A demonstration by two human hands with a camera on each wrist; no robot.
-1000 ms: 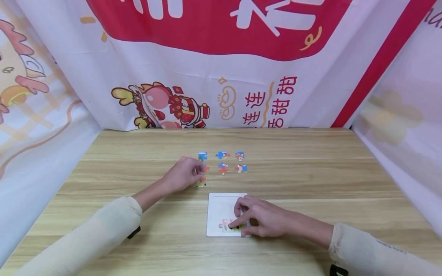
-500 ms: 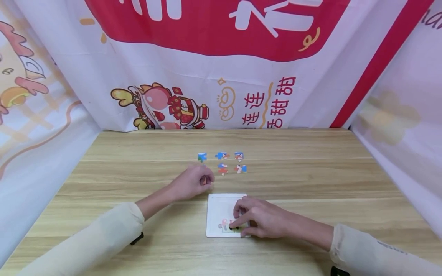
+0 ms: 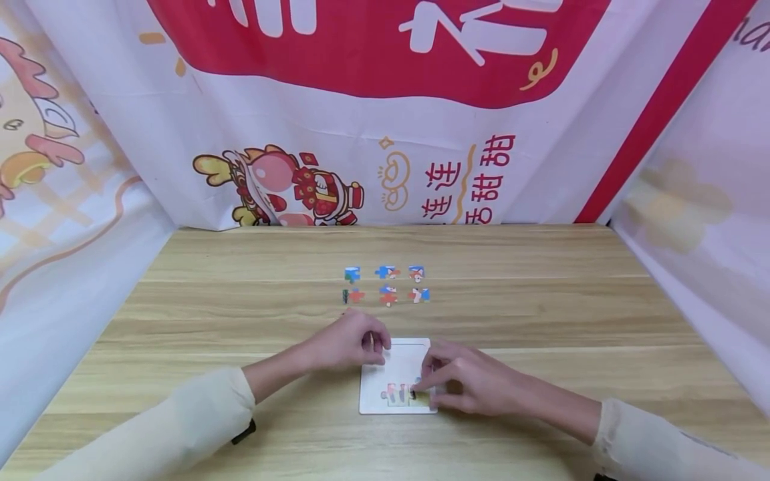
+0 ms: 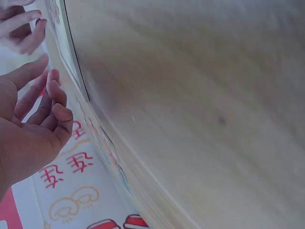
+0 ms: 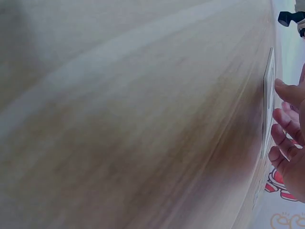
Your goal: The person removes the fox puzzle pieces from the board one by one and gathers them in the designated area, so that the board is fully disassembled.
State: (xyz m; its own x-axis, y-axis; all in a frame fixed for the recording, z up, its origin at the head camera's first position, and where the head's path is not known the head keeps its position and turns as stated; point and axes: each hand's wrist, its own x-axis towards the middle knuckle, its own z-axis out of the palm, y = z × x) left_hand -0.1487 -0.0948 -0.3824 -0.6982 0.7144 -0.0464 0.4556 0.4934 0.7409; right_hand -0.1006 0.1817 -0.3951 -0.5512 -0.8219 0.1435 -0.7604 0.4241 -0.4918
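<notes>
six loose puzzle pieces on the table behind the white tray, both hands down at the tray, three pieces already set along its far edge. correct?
One thing is off: the placed pieces sit along the near edge of the white tray, not the far edge, as the head view shows. The rest holds: six loose pieces lie on the table behind the tray, and the left hand and right hand are both at it.

I see two bare hands, the left hand (image 3: 351, 342) and the right hand (image 3: 463, 382), each coming out of a long cream sleeve (image 3: 174, 427). A small black device (image 3: 243, 432) sits under the left cuff, beside that sleeve.
</notes>
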